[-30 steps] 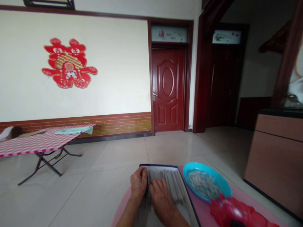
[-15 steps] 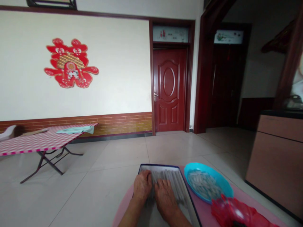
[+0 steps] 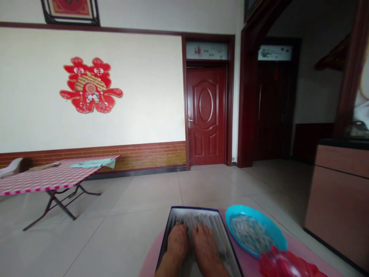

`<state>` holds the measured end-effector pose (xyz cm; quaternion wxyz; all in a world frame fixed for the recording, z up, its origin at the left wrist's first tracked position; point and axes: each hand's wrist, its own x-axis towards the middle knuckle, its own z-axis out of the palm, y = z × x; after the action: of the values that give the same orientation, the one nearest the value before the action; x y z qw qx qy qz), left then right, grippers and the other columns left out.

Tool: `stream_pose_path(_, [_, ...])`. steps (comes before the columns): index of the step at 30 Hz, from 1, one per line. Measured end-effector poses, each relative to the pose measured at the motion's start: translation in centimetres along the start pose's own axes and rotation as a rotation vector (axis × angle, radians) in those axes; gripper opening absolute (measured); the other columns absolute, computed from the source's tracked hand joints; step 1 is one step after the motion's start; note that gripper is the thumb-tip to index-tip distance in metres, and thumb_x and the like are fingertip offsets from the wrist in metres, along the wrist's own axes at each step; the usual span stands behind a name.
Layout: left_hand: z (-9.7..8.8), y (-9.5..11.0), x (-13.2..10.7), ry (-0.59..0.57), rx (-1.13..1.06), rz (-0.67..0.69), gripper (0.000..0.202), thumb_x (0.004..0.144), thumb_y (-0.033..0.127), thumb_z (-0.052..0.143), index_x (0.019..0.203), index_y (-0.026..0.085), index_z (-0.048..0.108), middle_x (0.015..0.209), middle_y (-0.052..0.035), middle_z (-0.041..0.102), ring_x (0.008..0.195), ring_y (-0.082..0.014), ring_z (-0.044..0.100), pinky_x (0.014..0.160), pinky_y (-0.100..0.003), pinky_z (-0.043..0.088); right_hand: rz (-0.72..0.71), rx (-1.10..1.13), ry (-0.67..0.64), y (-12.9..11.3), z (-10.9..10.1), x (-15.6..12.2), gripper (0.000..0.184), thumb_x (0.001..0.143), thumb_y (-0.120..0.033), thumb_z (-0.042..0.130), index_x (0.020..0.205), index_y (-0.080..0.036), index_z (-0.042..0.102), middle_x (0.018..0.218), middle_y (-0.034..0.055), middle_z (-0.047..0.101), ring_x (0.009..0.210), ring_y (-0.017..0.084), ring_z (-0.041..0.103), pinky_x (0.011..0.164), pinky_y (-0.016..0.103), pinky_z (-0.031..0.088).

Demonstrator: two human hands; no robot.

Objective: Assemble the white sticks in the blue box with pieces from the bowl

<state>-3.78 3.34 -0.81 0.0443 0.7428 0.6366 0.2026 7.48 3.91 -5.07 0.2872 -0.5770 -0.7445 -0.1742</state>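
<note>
The long grey strips [image 3: 201,220] lie side by side in a shallow dark-blue-edged box [image 3: 190,209], which sits at six o'clock in the view, on a round pink tabletop [image 3: 150,261]. They are packed too closely to count. The left hand [image 3: 178,242] and right hand [image 3: 206,244], the only two in view, rest palm-down on the strips, just beside each other. Their fingers [image 3: 201,231] lie flat and fairly close together, and no pinch shows, though the blur hides the exact spacing. Even pressure from both hands seems the best way to keep the strips aligned without pushing them against the box wall.

At three o'clock from the box sits one teal dish [image 3: 239,215], holding pale pieces [image 3: 250,234] too small to count. One red translucent object [image 3: 284,265] lies at four o'clock, cut off by the frame. Farther out are one folding table [image 3: 49,182] at ten o'clock and one red door [image 3: 206,115] at twelve.
</note>
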Motion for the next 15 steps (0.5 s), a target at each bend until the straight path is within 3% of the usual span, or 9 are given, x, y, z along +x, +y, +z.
stream_pose_path(5, [0.2, 0.3, 0.1, -0.001, -0.013, -0.032, 0.039, 0.078, 0.002, 0.039, 0.101, 0.010, 0.069, 0.101, -0.0154, 0.069, 0.101, -0.0231, 0.062, 0.092, -0.033, 0.044, 0.006, 0.014, -0.011, 0.0, 0.1, 0.0, 0.035, 0.075, 0.001, 0.044, 0.085, -0.022, 0.069, 0.097, 0.0092, 0.069, 0.088, 0.027, 0.063, 0.080, 0.042, 0.047])
stream_pose_path(10, [-0.4, 0.1, 0.5, 0.061, -0.052, -0.099, 0.048, 0.073, 0.002, 0.044, 0.118, 0.009, 0.060, 0.111, -0.0158, 0.066, 0.106, -0.0228, 0.060, 0.094, -0.030, 0.042, 0.022, 0.038, -0.066, -0.4, -1.2, 0.1, 0.031, 0.074, 0.002, 0.047, 0.081, -0.020, 0.068, 0.093, 0.0110, 0.068, 0.089, 0.028, 0.062, 0.080, 0.043, 0.045])
stream_pose_path(15, [-0.8, -0.4, 1.2, 0.108, -0.245, -0.171, 0.046, 0.072, 0.007, 0.048, 0.115, 0.009, 0.062, 0.100, -0.0127, 0.070, 0.094, -0.0214, 0.065, 0.085, -0.027, 0.046, 0.063, 0.127, -0.071, -0.4, -1.9, 0.6, 0.032, 0.074, 0.001, 0.048, 0.088, -0.019, 0.067, 0.094, 0.0115, 0.068, 0.092, 0.029, 0.062, 0.083, 0.043, 0.043])
